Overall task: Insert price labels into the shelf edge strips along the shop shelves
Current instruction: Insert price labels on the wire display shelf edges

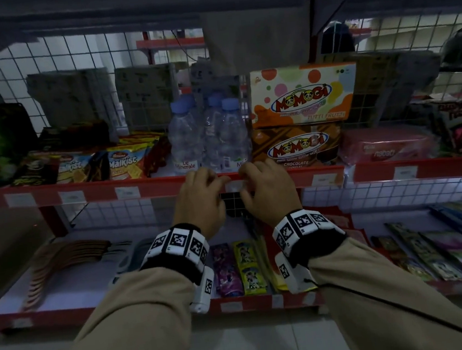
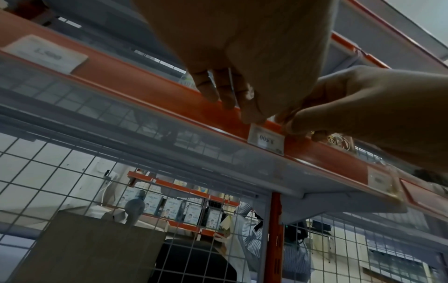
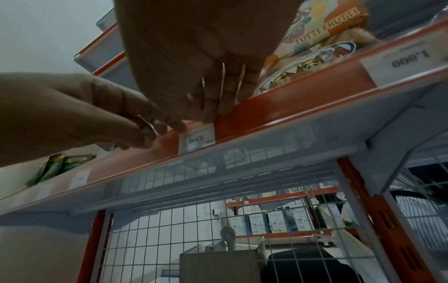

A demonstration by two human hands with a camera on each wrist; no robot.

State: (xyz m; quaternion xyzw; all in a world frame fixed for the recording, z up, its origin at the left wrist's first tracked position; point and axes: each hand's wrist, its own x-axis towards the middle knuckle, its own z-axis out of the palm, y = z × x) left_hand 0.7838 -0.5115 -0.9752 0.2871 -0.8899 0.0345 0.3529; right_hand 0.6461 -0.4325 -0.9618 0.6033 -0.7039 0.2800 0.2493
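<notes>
A white price label (image 1: 234,186) (image 2: 265,138) (image 3: 197,139) sits in the red shelf edge strip (image 1: 162,186) (image 2: 145,90) (image 3: 290,103) below the water bottles. My left hand (image 1: 213,181) (image 2: 232,103) (image 3: 145,132) curls over the strip's top edge just left of the label, fingertips pinching the strip. My right hand (image 1: 246,179) (image 3: 213,113) (image 2: 298,128) is just right of it, fingers over the top and thumb below, pinching the label's upper right corner. In the wrist views the label reads upside down.
Water bottles (image 1: 208,137) and two Momogi boxes (image 1: 301,93) stand right behind the strip, with Malkist packs (image 1: 126,163) to the left. Other labels (image 1: 72,196) (image 1: 323,179) sit along the strip. A lower shelf (image 1: 96,313) holds sachets (image 1: 245,267). Wire mesh backs the shelves.
</notes>
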